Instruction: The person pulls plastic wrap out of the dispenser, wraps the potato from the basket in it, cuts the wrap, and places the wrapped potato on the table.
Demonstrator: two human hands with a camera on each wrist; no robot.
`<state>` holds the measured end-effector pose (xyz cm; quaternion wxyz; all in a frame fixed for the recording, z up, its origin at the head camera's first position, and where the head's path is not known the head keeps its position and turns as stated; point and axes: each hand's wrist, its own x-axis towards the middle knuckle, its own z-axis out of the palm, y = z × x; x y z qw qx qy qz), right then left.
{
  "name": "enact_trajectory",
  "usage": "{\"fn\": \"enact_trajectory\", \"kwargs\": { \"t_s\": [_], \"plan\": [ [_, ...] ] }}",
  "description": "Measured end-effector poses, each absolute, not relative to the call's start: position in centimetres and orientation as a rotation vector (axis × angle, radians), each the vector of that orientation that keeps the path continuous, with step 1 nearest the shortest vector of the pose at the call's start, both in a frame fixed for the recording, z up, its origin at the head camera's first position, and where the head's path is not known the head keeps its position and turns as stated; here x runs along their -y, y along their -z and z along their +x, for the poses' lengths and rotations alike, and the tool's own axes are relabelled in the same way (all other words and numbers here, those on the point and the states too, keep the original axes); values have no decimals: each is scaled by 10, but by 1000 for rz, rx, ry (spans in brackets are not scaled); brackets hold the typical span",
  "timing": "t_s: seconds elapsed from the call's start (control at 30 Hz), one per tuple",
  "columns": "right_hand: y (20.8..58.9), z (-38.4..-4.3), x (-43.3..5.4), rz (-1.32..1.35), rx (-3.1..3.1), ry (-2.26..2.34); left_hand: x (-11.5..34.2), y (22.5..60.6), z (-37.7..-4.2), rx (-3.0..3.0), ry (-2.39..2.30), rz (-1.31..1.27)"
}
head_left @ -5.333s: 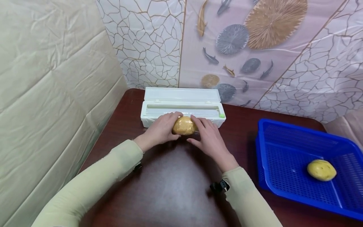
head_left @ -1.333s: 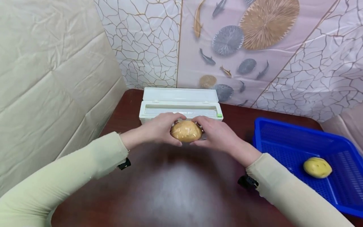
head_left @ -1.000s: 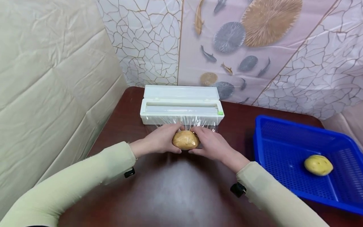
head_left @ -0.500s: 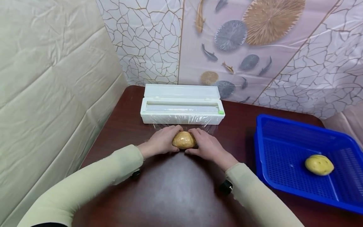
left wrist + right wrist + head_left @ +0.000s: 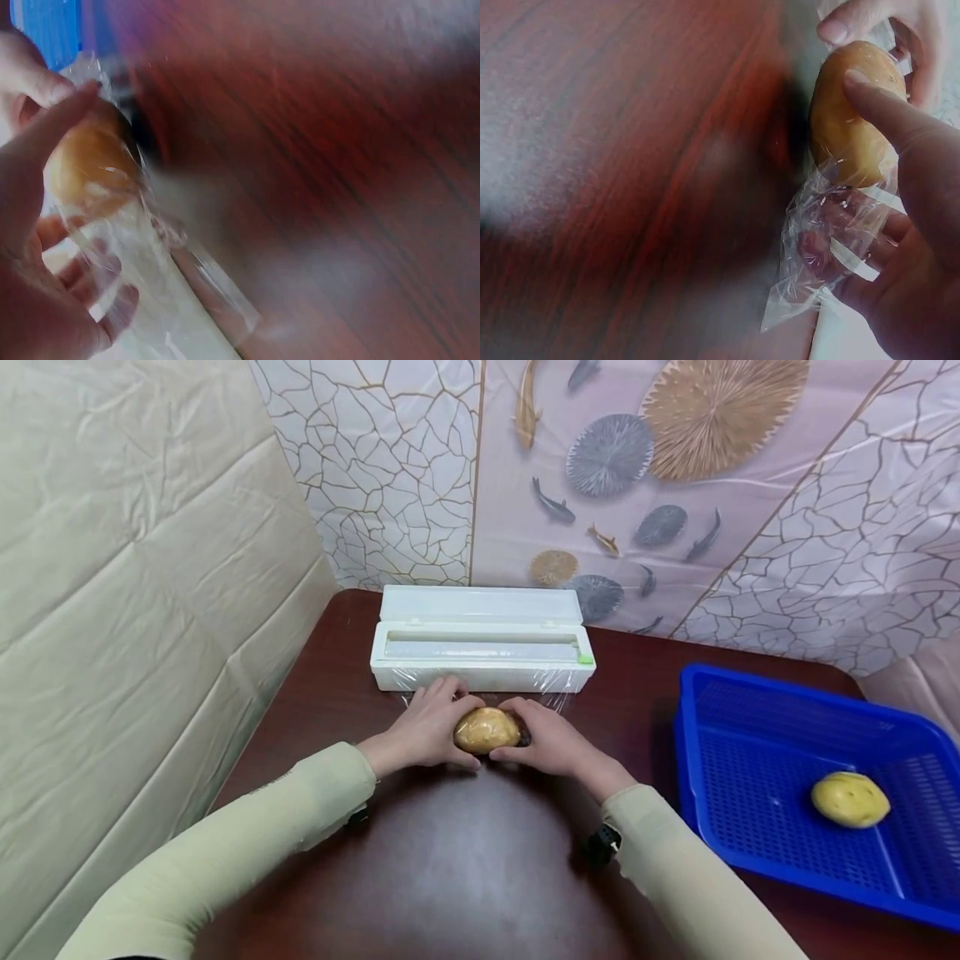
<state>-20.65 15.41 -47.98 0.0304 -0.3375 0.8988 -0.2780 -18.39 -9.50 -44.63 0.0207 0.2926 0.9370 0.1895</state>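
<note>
A potato [image 5: 487, 731] wrapped in clear cling film [image 5: 799, 259] sits between both hands, just in front of a white cling film box. My left hand [image 5: 426, 728] holds its left end, thumb nearest me, other fingers reaching toward the box. On the other end, my right hand [image 5: 553, 739] grips it with the thumb across its near side. In the right wrist view, loose film hangs past the potato's end over the right fingers. The left wrist view shows crumpled film trailing by the left fingers. Film also lies over the box's front wall.
The white cling film box [image 5: 480, 679] has its lid raised, a roll inside and a green slider [image 5: 585, 659] at its right. To the right, a blue basket [image 5: 693, 752] holds another potato [image 5: 851, 800]. Fabric-covered walls stand behind and at left of the dark wooden table [image 5: 465, 877].
The potato, pulled back from the box and raised, has been lowered with film stretching behind it. Most recently my left fingers have spread toward the box, while the right hand has shifted slightly.
</note>
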Motion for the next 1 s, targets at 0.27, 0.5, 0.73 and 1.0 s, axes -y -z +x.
{"fn": "enact_trajectory", "kwargs": {
  "t_s": [0.27, 0.5, 0.73, 1.0],
  "plan": [
    [452, -194, -158, -864, -2694, 1005, 104, 449, -194, -2844, -630, 966],
    [435, -179, -167, -922, -2956, 1030, 107, 453, -199, -2867, -586, 986],
    [427, -172, -156, -1070, -3025, 747, 107, 452, -198, -2911, -509, 1028],
    [452, -181, -156, -929, -2874, 817, 108, 457, -199, -2873, -586, 1076]
  ]
}}
